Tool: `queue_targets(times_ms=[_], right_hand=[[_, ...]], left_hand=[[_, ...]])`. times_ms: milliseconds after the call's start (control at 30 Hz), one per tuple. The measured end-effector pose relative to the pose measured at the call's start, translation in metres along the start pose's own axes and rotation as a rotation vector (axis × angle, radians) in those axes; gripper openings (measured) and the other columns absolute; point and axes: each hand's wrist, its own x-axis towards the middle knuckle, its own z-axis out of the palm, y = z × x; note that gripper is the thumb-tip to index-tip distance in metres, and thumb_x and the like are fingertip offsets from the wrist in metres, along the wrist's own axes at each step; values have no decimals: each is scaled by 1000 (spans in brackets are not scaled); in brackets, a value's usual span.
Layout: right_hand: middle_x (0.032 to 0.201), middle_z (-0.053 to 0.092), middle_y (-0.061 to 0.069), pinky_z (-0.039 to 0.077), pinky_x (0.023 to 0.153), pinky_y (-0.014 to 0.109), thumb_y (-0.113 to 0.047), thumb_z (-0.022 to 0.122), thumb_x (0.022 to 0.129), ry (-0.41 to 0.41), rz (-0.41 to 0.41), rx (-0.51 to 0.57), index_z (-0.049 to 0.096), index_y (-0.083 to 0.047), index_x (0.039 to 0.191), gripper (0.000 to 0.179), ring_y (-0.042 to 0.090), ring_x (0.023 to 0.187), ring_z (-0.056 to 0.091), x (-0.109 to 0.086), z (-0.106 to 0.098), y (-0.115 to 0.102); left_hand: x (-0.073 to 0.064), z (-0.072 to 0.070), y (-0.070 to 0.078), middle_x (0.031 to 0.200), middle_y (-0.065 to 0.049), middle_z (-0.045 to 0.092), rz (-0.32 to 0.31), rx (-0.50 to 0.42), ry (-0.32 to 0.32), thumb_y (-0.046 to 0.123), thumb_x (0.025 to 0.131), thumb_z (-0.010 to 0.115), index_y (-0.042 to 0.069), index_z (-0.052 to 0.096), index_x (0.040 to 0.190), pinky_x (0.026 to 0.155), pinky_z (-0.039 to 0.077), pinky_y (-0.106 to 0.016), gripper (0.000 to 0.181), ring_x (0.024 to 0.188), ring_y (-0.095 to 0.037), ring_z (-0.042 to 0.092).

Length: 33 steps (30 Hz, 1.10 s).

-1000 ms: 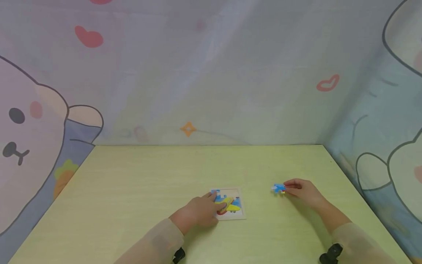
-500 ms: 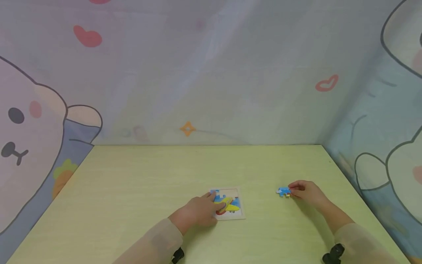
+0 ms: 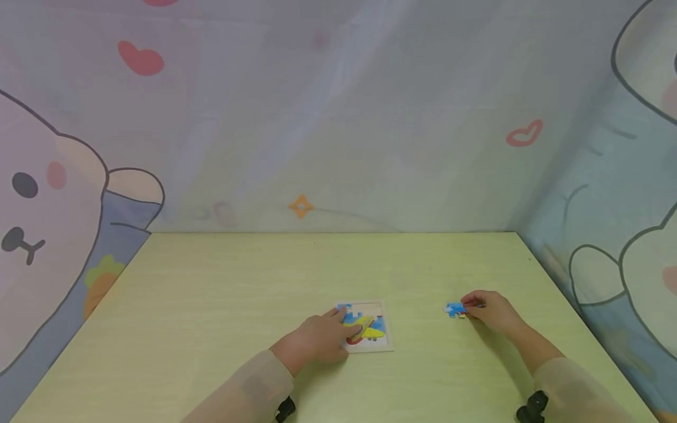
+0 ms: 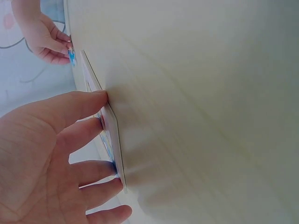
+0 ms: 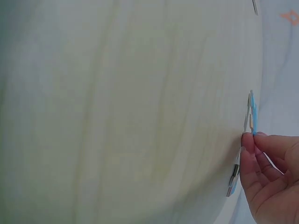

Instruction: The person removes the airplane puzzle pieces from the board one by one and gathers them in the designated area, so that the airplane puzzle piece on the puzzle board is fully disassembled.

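A square wooden jigsaw puzzle with a yellow airplane picture lies on the table, several of its pieces inside the pale frame. My left hand rests at its left side; the fingers reach over the frame's edge, mostly straight, as the left wrist view shows too. Off to the right, my right hand pinches a blue jigsaw piece between thumb and fingertips, low over the table. In the right wrist view, other flat pieces lie beneath the hand, largely hidden from the head view.
The pale wooden table runs back to a printed cloth backdrop, with another cloth side at the right. A bare stretch of tabletop lies between the puzzle frame and the right hand. Dark wrist devices sit at both sleeves.
My right hand has shifted slightly right and toward me, bringing the blue jigsaw piece lower to the table. The left hand and the puzzle stay where they were.
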Motion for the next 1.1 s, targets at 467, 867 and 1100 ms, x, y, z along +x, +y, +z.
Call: queue_targets(times_ms=[467,867,1100], right_hand=[[102,62,25,50,60,27,3,50,93,120,34,133,56,13,111,22,30,83,64,1,-5,-9],[100,64,23,52,68,29,-1,53,93,-24,-26,327,57,14,110,24,29,85,63,18,32,-46],[96,65,17,52,72,30,-2,56,91,-86,-51,350,61,11,107,21,24,84,63,32,63,-75]], left_hand=[[0,1,-1,148,-10,32,7,16,9,32,88,56,36,44,139,96,40,-43,53,135,-26,30],[-1,4,-3,147,-11,33,26,6,27,31,89,55,33,44,140,100,34,-48,53,135,-28,29],[-3,7,-4,147,-13,33,25,17,51,33,89,57,34,44,139,98,36,-46,53,134,-28,32]])
